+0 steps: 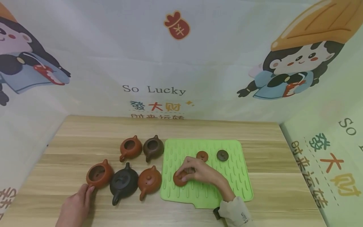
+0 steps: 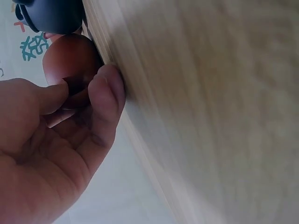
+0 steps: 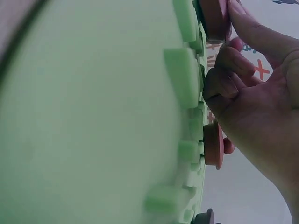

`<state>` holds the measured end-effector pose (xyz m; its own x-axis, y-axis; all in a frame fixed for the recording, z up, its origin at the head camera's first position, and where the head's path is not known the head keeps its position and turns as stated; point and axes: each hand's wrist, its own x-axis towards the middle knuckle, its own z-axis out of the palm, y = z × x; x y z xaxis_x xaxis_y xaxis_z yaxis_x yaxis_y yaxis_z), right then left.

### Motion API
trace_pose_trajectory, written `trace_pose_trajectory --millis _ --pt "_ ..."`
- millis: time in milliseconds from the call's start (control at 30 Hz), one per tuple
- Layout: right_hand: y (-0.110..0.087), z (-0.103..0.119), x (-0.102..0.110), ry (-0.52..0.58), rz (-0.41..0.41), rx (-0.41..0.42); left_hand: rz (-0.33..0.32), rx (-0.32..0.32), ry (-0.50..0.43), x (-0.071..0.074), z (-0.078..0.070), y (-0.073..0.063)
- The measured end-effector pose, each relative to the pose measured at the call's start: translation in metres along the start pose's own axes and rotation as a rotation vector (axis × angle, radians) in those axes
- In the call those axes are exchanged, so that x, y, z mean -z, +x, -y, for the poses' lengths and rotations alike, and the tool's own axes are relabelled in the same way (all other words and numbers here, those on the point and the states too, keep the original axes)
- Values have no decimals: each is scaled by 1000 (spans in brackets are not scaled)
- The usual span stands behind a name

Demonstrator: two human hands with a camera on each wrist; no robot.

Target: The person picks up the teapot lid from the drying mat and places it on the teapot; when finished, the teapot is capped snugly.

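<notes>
My left hand (image 1: pixel 73 205) pinches the handle of a lidless red-brown teapot (image 1: pixel 106 178) standing at the front left of the table. In the left wrist view, thumb and fingers close round that handle, and the teapot's round body (image 2: pixel 70 56) shows beyond them. My right hand (image 1: pixel 202 170) pinches a red-brown teapot lid (image 1: pixel 178 181) at the left part of the green mat (image 1: pixel 232 189). The right wrist view shows the lid (image 3: pixel 216 21) at the fingertips, close to the mat's ridges. Another red-brown lid (image 1: pixel 202 155) and a dark lid (image 1: pixel 222 155) lie farther back on the mat.
Beside the held teapot stand a black teapot (image 1: pixel 124 183) and an orange-brown teapot (image 1: pixel 150 180), both with lids on. Behind them are an open red-brown teapot (image 1: pixel 136 148) and an open dark brown teapot (image 1: pixel 158 148). A printed cloth (image 1: pixel 215 78) hangs behind the wooden table (image 1: pixel 269 183).
</notes>
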<state>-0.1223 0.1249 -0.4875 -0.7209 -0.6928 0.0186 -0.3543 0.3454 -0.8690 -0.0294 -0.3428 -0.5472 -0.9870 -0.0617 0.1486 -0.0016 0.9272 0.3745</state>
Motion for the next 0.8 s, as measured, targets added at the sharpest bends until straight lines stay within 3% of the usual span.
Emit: trace_pose_trajectory --millis 133,400,533,800 --pt "2 2 0 28 -4 -12 9 -13 -6 -7 10 1" --pt "12 12 2 47 -11 58 -51 -95 -13 -25 38 3" --pt "23 24 3 42 -21 105 -65 -108 -18 -26 40 3" --pt "55 48 -7 27 20 152 -12 -48 -18 -22 38 1"
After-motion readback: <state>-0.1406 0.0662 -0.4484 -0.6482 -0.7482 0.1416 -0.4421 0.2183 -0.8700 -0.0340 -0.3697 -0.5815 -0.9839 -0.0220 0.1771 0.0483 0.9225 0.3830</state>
